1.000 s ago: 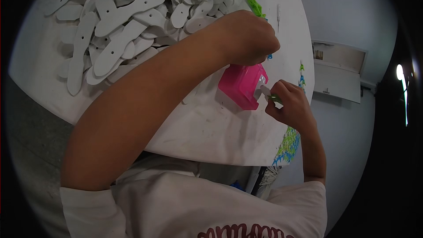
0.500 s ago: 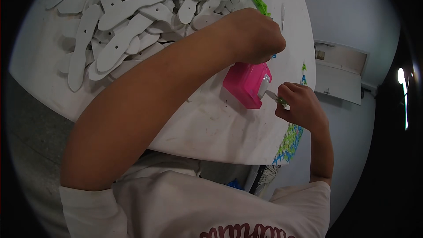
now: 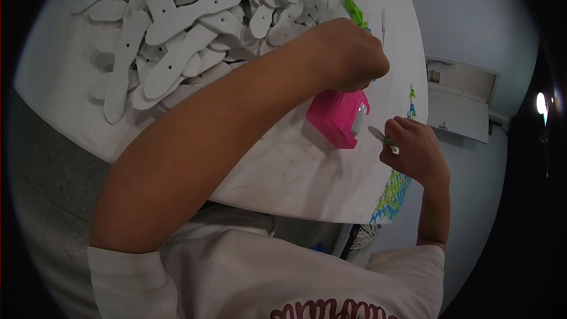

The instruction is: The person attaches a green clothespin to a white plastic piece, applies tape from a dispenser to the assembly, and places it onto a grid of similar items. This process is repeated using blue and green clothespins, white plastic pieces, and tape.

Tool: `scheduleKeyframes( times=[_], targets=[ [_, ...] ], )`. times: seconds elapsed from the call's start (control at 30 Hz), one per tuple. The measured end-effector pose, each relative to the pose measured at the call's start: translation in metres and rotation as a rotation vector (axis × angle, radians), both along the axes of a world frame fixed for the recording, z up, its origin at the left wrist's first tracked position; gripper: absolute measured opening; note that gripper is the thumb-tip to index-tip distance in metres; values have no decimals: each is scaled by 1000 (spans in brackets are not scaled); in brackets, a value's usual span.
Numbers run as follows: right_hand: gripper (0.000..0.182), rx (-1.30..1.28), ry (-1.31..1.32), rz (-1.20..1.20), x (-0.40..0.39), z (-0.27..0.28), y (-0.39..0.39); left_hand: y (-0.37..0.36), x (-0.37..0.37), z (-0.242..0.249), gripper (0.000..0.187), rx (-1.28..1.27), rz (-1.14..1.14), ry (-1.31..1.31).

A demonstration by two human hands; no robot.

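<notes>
My left hand (image 3: pixel 354 56) is closed just above the far side of a bright pink plastic box (image 3: pixel 328 117). Its fingers point away from me, and what they grip is hidden apart from a speck of blue. A shiny grey-silver part (image 3: pixel 359 119) shows in the box's right side. To the right of the box, my right hand (image 3: pixel 416 149) pinches a small tool with a flat grey blade (image 3: pixel 376 133) and a bit of green at the fingers. The blade tip points at the box, with a small gap between them.
Many white flat paddle-shaped pieces (image 3: pixel 177 62) lie heaped on the white table (image 3: pixel 283 171). Small green and blue pieces (image 3: pixel 392 195) line the right edge. Beyond my left hand lie a bright green item (image 3: pixel 354 12) and a thin metal rod (image 3: pixel 384 23).
My right hand has drawn the blade slightly away from the pink box. The left hand stays over the box. The whole view has shifted a little.
</notes>
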State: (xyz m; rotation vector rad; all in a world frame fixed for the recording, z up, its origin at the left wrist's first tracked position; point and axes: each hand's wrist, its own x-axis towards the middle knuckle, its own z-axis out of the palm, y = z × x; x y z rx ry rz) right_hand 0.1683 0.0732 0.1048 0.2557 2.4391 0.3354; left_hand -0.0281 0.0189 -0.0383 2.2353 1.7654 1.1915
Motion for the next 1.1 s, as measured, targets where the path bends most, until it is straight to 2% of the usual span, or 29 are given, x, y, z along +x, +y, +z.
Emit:
scheduleKeyframes(
  times=[0.1,0.17,0.2,0.27,0.3,0.37,0.4,0.43,0.47,0.5,0.57,0.63,0.67,0.7,0.73,0.77,0.83,0.9,0.97,1.1],
  targets=[
    [23,-18,188,-92,7,19,-7,1,0,0,8,119,1,-12],
    [21,-164,710,-170,22,18,-5,0,-1,4,9,193,75,-13],
    [21,-144,742,-171,32,12,-4,0,-1,6,9,214,61,15],
    [14,-381,1341,-496,50,-18,2,1,-3,8,9,308,156,-96],
    [14,-374,1377,-490,55,-31,7,0,-3,10,9,323,142,-66],
    [8,-876,1828,-730,56,-58,13,-2,-5,13,10,369,136,-216],
    [3,-894,1931,-803,49,-69,9,-3,-4,16,10,374,121,-183],
    [3,-903,1967,-800,47,-77,7,-5,-1,19,13,357,82,-308],
    [4,-1046,1985,-869,48,-86,6,-7,3,22,15,332,40,-430],
    [4,-1195,1998,-933,48,-92,5,-8,7,25,15,324,18,-395],
    [5,-1235,2014,-955,52,-99,-1,-9,18,30,24,355,-42,-560],
    [14,-930,1878,-919,54,-105,-1,-14,25,35,29,311,-91,-594],
    [14,-932,1922,-925,53,-104,-2,-17,28,37,33,270,-107,-658],
    [24,-597,1886,-650,51,-100,-4,-18,32,37,33,255,-134,-627],
    [33,-266,1798,-392,51,-97,-5,-18,36,34,35,231,-161,-752],
    [33,-257,1832,-408,52,-96,-5,-18,38,33,37,203,-184,-881],
    [48,-43,1743,-175,57,-94,-6,-19,39,39,41,115,-239,-933],
    [48,-46,1769,-176,55,-90,-11,-19,38,40,46,28,-273,-999],
    [49,-56,1791,-170,55,-88,-13,-19,35,38,39,-101,-289,-1173],
    [45,2,1772,-57,54,-86,-10,-16,31,33,44,-164,-278,-1200]
  ],
)
